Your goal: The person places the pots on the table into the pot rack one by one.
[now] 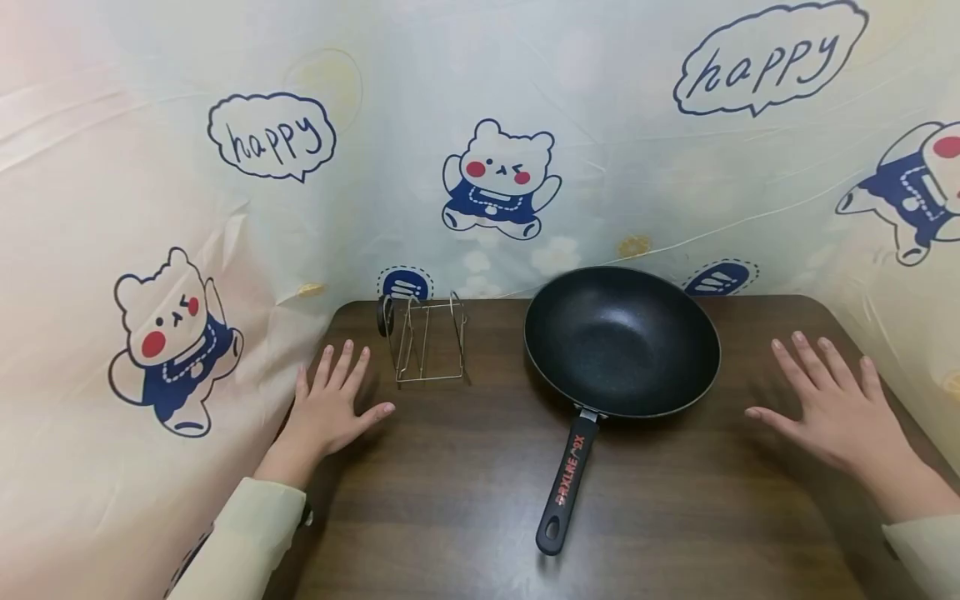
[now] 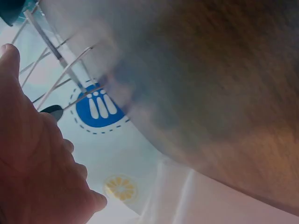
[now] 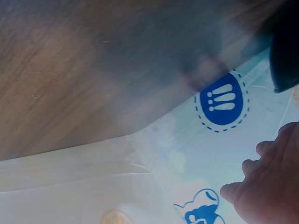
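Note:
My left hand [image 1: 330, 414] is spread over the left side of the brown table, fingers straight and holding nothing. Just beyond its fingertips stands a thin wire rack [image 1: 427, 342] with a dark round piece at its left end; the rack also shows in the left wrist view. A black frying pan [image 1: 622, 342] sits right of the middle, its handle [image 1: 567, 492] with red lettering pointing toward me. To the right of the pan, my right hand [image 1: 840, 408] is spread with straight fingers, apart from the pan. Part of the pan's dark edge [image 3: 285, 56] shows in the right wrist view.
The brown wooden table [image 1: 450, 500] has rounded far corners. A pale cloth [image 1: 390, 150] printed with bears and "happy" bubbles hangs behind the table and along both sides. Light sleeves [image 1: 243, 533] cover the forearms.

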{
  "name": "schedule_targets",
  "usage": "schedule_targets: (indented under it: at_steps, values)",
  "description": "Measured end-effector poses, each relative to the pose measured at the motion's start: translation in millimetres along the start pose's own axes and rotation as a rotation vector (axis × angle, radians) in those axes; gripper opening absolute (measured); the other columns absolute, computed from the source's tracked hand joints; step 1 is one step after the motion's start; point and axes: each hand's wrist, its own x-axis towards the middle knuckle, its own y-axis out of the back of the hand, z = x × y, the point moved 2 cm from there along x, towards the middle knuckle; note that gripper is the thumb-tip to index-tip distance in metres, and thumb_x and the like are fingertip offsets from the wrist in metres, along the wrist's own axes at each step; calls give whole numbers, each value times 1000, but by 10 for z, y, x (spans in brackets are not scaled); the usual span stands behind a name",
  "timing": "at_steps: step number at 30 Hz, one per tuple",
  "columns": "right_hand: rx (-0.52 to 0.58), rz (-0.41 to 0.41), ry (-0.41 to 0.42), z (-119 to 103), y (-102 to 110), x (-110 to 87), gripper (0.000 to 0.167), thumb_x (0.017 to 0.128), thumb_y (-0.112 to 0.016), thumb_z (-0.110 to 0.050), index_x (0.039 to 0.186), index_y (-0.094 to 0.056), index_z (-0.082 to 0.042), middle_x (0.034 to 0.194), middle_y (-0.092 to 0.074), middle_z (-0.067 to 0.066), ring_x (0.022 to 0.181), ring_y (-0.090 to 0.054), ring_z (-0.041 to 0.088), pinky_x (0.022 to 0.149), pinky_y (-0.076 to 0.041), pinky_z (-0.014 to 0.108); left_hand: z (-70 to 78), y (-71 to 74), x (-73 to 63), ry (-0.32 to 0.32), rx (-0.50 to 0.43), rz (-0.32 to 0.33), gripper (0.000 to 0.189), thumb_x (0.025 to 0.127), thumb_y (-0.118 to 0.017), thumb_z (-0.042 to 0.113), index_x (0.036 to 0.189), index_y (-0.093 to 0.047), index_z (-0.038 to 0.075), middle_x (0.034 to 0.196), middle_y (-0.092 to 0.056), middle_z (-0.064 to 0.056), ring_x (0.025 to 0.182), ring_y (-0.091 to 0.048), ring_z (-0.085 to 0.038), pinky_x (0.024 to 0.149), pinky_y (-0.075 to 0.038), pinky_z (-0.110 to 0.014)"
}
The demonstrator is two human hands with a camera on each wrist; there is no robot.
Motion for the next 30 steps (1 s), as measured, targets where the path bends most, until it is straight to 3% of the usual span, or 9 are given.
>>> schedule_targets:
  at_steps: [11,18,25,30]
  values:
    - [14,40,55,-238,255,-30,109,84,-61,-68,160,0,-19,165,4,13,148,19,26,112,22,53,124,200,-104,-54,-28,39,99,89,-41,77,160,2,22,165,9,-5,149,14,-31,112,13,-63]
    - [51,84,101,-382,382,-77,107,85,-64,-64,160,-2,-18,165,8,4,149,16,24,114,18,51,218,308,-180,-92,-51,65,97,91,-41,75,159,4,23,165,12,-2,149,15,-27,115,11,-58]
    - [109,131,157,-537,486,-130,105,85,-68,-58,160,-9,-14,166,3,1,151,8,22,118,12,48,368,431,-256,-164,-160,75,92,95,-49,63,160,-1,17,165,7,-4,150,9,-29,117,3,-59]
    - [173,139,193,-656,532,-169,102,86,-70,-53,160,-11,-13,166,0,2,151,4,23,119,9,46,461,474,-296,-219,-290,64,86,99,-50,53,160,-1,17,166,5,-3,151,8,-28,117,4,-57]
